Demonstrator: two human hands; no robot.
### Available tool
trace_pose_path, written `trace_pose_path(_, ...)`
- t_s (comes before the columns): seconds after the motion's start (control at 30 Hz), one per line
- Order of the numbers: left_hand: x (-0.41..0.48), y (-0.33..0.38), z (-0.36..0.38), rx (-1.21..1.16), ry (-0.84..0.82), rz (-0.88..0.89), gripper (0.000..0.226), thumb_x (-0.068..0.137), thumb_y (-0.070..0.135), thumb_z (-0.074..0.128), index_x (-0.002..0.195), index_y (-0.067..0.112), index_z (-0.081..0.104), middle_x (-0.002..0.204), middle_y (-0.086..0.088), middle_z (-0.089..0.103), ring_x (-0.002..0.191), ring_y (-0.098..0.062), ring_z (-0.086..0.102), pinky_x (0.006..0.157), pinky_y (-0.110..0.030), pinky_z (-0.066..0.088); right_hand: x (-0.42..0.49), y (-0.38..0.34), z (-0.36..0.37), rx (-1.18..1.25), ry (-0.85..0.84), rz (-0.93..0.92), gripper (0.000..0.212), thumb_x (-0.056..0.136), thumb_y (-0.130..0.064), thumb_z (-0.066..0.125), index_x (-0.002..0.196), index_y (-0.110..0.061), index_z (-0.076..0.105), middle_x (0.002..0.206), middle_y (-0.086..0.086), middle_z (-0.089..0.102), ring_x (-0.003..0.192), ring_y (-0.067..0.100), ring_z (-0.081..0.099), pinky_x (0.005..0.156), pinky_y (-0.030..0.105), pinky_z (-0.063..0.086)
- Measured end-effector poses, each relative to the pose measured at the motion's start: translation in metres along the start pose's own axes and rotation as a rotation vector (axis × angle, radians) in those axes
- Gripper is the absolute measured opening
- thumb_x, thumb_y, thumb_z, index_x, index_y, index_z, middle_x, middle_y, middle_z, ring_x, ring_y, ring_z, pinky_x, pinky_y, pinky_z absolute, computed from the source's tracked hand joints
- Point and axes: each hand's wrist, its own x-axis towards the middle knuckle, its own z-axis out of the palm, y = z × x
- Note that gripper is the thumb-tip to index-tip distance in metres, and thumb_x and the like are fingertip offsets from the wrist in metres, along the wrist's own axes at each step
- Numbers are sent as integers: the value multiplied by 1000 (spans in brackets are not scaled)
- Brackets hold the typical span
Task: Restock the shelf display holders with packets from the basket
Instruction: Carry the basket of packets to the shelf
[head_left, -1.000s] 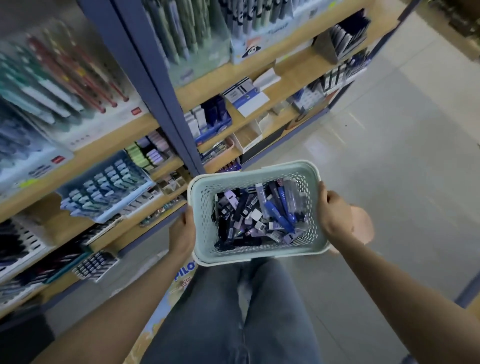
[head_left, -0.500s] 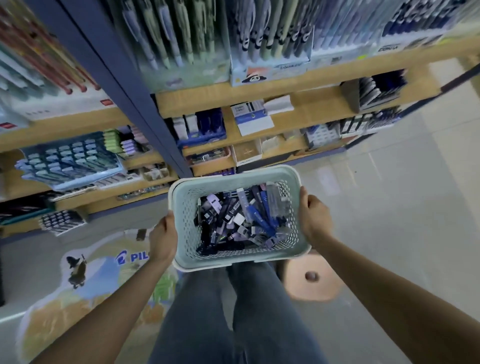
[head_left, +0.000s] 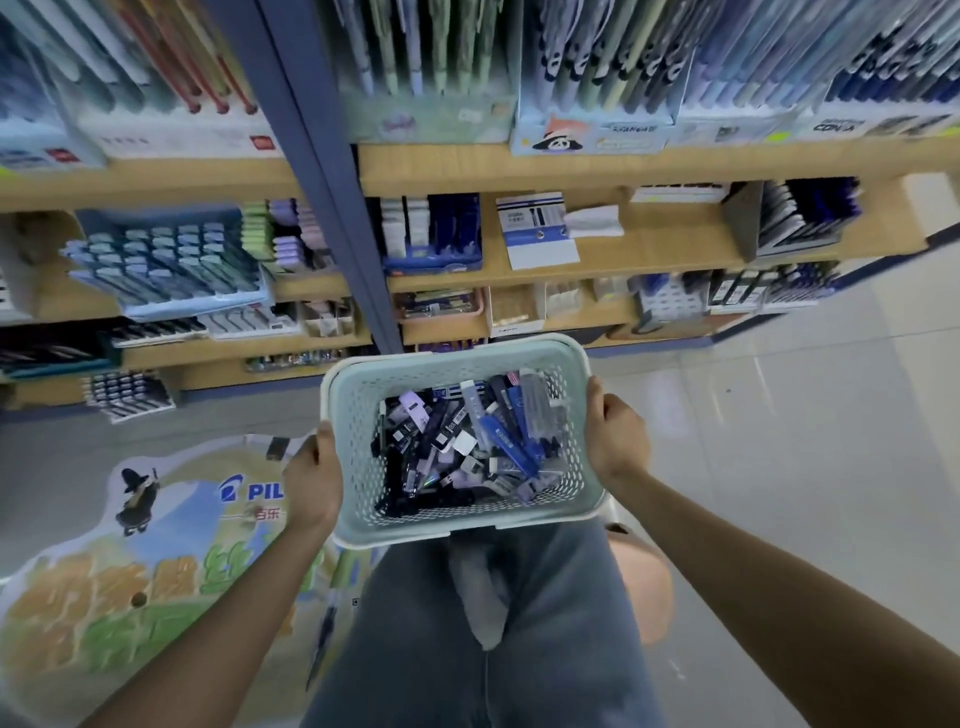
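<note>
Left hand (head_left: 311, 480), right hand (head_left: 615, 441) around basket (head_left: 452, 358) side rims

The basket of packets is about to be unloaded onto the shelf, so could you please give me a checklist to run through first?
1. Is the basket gripped on both sides: ok, the left hand holds the left rim and the right hand the right rim.
2. Are the packets all inside, with none over the rim: ok.
3. Is one hand free to pick packets: not ok, both hold the basket.
4. Is the shelf in view ahead: ok, the blue holder stands beyond the basket.
5. Which holder needs restocking: cannot tell, the shelf is blurred.
</note>
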Motion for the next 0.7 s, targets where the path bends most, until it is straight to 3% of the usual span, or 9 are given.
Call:
trace_pose_path(0.2, -2, -16, 23, -14, 101, -86, 49, 102, 35, 27, 68, 3, 43, 59, -12, 42, 58, -25, 41, 57, -35, 27, 33, 14, 18, -47, -71, -64, 59, 98, -52, 18, 78, -11, 56, 76, 7, 58, 74, 26, 55, 67, 34, 42)
trace_pose_path(0.33, -3, -20, 58, -35, 180, -145, 50, 102, 34, 30, 58, 11, 31, 54, -9, 36, 55, -24, 37, 53, -35, 23, 67, 30, 19, -67, -120, -138, 58, 98, -49, 17, 79, -10, 56, 77, 10, 59, 76, 31, 57, 74, 38, 46)
trace_pose_path(0.53, 6, -26, 120, -75, 205, -218, 47, 101, 34, 29, 60, 13, 35, 56, -8, 40, 57, -23, 38, 55, -36, 25, 128, 51, 27, -104, -208, -212, 54, 100, -45, 18, 82, -10, 55, 74, 7, 57, 68, 23, 54, 62, 31, 38)
trace_pose_path(0.7, 31, -61, 178, -138, 226, -289, 47, 101, 35, 30, 85, -1, 55, 74, -15, 54, 71, -27, 49, 65, -37, 34, 176, 82, 73, -117, -261, -231, 49, 100, -43, 19, 86, -12, 55, 77, 8, 57, 70, 22, 54, 64, 32, 39)
